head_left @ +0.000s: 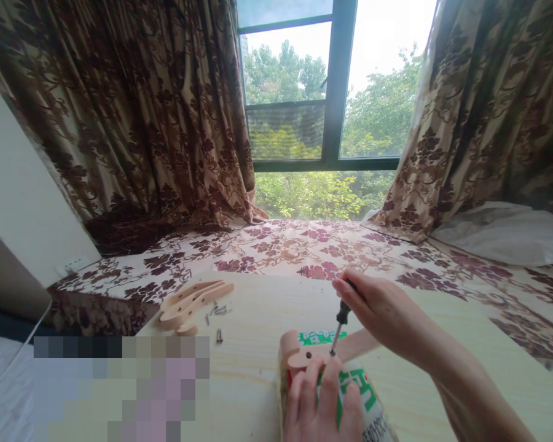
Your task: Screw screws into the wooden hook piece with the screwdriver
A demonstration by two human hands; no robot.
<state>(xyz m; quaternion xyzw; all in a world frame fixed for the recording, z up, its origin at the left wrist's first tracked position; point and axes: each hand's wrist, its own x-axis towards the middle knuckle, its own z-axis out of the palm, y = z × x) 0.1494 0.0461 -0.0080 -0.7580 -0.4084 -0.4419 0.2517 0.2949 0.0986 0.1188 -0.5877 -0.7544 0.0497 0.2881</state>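
My right hand (373,301) is wrapped round the dark handle of a screwdriver (342,314). Its shaft slants down to a screw (332,353) in a pale, curved wooden piece (299,359) with a dark hole. My left hand (320,399) comes in from the bottom edge, its fingertips pressing against the wooden piece beside the screw. Under both lies a packet with green and white print (368,393), serving as a raised base. Another rounded wooden part (289,345) meets the piece at its left end, and a wooden arm (362,345) runs off behind my right wrist.
At the table's left lie several curved wooden parts with holes (196,304). Loose screws (218,310) are scattered near them, with more screws (219,336) closer to me. Beyond the pale wooden tabletop (253,374) is a flower-patterned sill (281,245) below the window.
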